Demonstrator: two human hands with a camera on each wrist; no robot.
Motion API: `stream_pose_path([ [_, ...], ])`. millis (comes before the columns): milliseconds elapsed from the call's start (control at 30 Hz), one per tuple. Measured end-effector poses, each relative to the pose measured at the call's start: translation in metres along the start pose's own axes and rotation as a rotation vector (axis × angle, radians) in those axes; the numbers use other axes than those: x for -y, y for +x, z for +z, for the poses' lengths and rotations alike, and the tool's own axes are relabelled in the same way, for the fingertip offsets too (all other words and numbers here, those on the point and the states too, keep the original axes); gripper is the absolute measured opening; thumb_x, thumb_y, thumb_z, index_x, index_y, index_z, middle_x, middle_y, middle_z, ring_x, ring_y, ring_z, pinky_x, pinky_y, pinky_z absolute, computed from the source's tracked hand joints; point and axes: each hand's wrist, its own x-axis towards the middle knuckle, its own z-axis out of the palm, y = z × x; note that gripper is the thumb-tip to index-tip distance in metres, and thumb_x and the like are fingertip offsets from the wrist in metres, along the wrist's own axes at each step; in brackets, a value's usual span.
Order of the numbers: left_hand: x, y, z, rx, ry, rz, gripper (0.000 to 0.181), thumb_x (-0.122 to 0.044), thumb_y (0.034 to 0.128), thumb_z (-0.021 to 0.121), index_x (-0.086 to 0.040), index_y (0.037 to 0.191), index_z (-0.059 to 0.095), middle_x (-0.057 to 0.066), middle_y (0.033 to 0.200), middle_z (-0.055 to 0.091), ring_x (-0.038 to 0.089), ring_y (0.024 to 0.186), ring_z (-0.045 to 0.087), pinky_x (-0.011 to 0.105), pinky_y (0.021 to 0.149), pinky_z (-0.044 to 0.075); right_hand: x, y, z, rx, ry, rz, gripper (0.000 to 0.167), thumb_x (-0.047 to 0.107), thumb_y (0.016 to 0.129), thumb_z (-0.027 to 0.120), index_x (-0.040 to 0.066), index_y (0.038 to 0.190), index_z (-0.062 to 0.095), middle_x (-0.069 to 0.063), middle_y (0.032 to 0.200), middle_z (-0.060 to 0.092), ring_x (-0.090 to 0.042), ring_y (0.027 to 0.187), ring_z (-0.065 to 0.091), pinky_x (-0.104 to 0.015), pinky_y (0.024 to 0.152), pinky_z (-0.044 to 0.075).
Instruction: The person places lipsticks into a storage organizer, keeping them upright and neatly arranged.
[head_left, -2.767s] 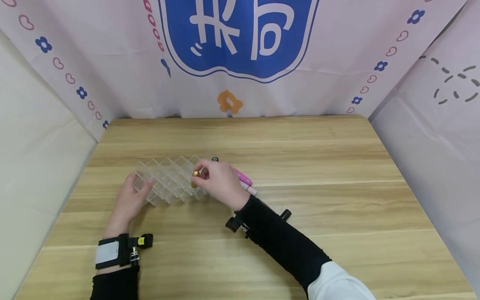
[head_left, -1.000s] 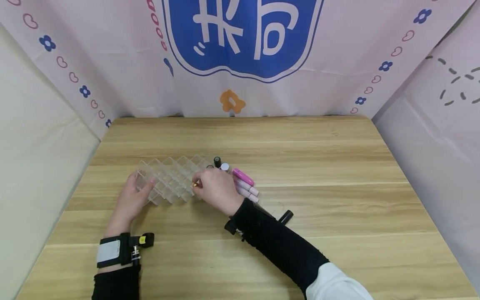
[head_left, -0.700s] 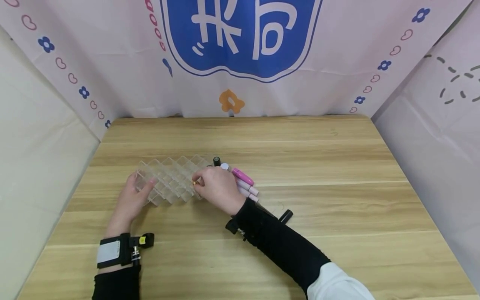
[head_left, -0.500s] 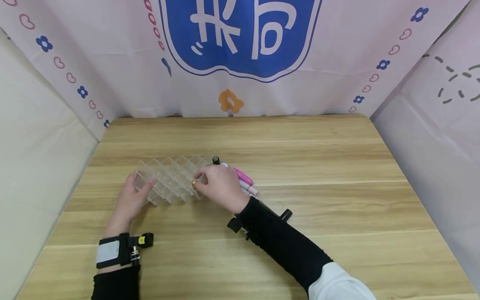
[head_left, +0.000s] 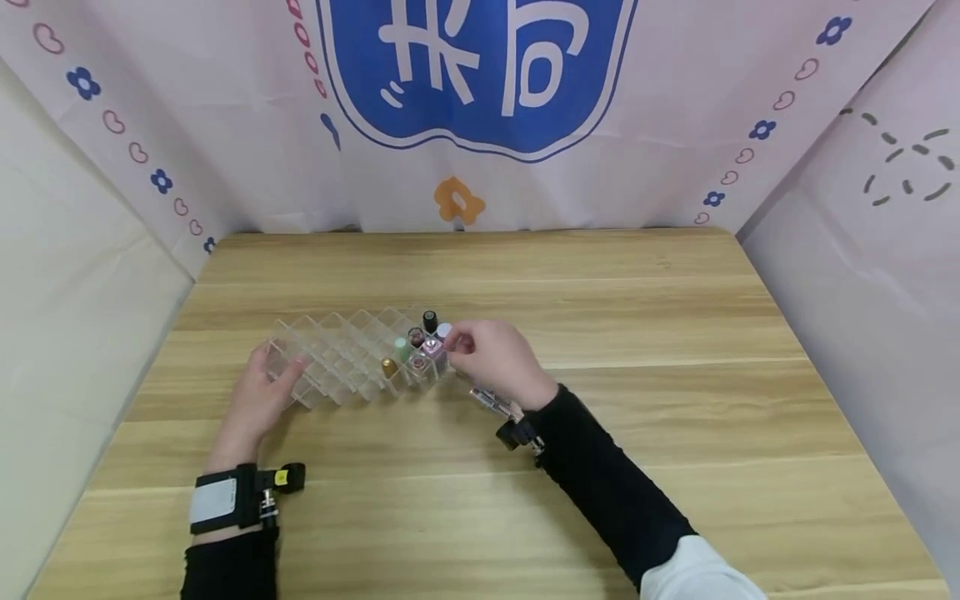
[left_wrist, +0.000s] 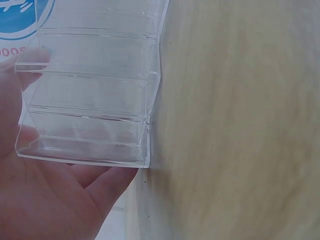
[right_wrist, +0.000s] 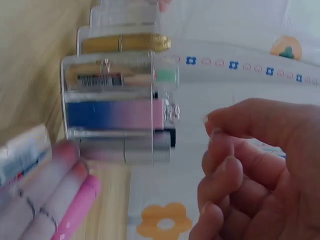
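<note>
A clear lipstick organizer with diamond-shaped compartments lies on the table. My left hand grips its left end, thumb on the near side and fingers behind and below. In the right-end compartments stand several cosmetic tubes: a gold tube, a green-capped one, a blue-to-pink one and a black-capped one. Just right of that end hovers my right hand, fingers loosely bent with nothing between them. Its hand hides the loose tubes in the head view.
Loose pale pink tubes and a bright pink tube lie beside the organizer in the right wrist view. A printed cloth hangs behind the wooden table, with pale walls at both sides.
My right hand lowered the gold tube into a compartment, let go, and moved right, away from it. My left hand stays on the organizer's left end.
</note>
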Motion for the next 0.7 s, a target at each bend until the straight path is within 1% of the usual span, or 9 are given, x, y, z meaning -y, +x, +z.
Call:
stream_pose_path([
  [100, 0.001, -0.001, -0.001, 0.003, -0.002, 0.003, 0.085, -0.055, 0.1012, 0.038, -0.002, 0.157, 0.001, 0.031, 0.161, 0.008, 0.057, 0.143, 0.016, 0.075, 0.11, 0.02, -0.01, -0.007, -0.008, 0.014, 0.006, 0.035, 0.009, 0.021, 0.089, 0.069, 0.015, 0.095, 0.072, 0.005, 0.082, 0.068, -0.009, 0.073, 0.06, -0.024, 0.071, 0.05],
  [133, 0.001, -0.001, -0.001, 0.004, -0.003, 0.006, 0.086, -0.055, 0.1011, 0.038, -0.002, 0.157, 0.001, 0.031, 0.161, 0.007, 0.057, 0.143, 0.016, 0.075, 0.11, 0.02, -0.014, -0.01, -0.011, 0.017, 0.012, 0.051, 0.009, 0.02, 0.089, 0.069, 0.015, 0.096, 0.072, 0.004, 0.083, 0.068, -0.009, 0.074, 0.06, -0.024, 0.07, 0.051],
  [300, 0.001, -0.002, -0.001, 0.006, -0.007, 0.017, 0.085, -0.054, 0.1013, 0.039, -0.001, 0.157, 0.003, 0.031, 0.161, 0.008, 0.057, 0.144, 0.016, 0.074, 0.111, 0.02, -0.03, -0.026, -0.019, 0.024, 0.022, 0.12, 0.015, 0.018, 0.089, 0.069, 0.011, 0.102, 0.073, 0.001, 0.082, 0.068, -0.012, 0.067, 0.058, -0.025, 0.06, 0.049],
  [367, 0.001, -0.001, -0.001, 0.003, -0.005, 0.015, 0.085, -0.053, 0.1015, 0.039, -0.001, 0.157, 0.003, 0.032, 0.161, 0.009, 0.056, 0.144, 0.017, 0.073, 0.111, 0.02, -0.037, -0.032, -0.021, 0.032, 0.015, 0.133, 0.017, 0.019, 0.089, 0.067, 0.011, 0.103, 0.073, 0.001, 0.081, 0.067, -0.012, 0.064, 0.056, -0.025, 0.057, 0.047],
  [500, 0.002, -0.001, 0.0, -0.001, -0.007, 0.007, 0.085, -0.054, 0.101, 0.04, 0.0, 0.157, 0.004, 0.032, 0.16, 0.011, 0.056, 0.144, 0.017, 0.073, 0.112, 0.021, -0.049, -0.042, -0.024, 0.063, -0.019, 0.152, 0.019, 0.023, 0.091, 0.066, 0.012, 0.103, 0.074, 0.001, 0.081, 0.068, -0.012, 0.065, 0.056, -0.025, 0.059, 0.047],
  [700, 0.002, 0.0, -0.001, 0.004, -0.014, -0.012, 0.086, -0.056, 0.1004, 0.04, -0.003, 0.157, 0.001, 0.03, 0.162, 0.009, 0.056, 0.144, 0.016, 0.074, 0.111, 0.02, -0.063, -0.057, -0.028, 0.102, -0.036, 0.206, 0.023, 0.03, 0.092, 0.066, 0.013, 0.107, 0.072, 0.0, 0.087, 0.069, -0.013, 0.076, 0.06, -0.026, 0.067, 0.049],
])
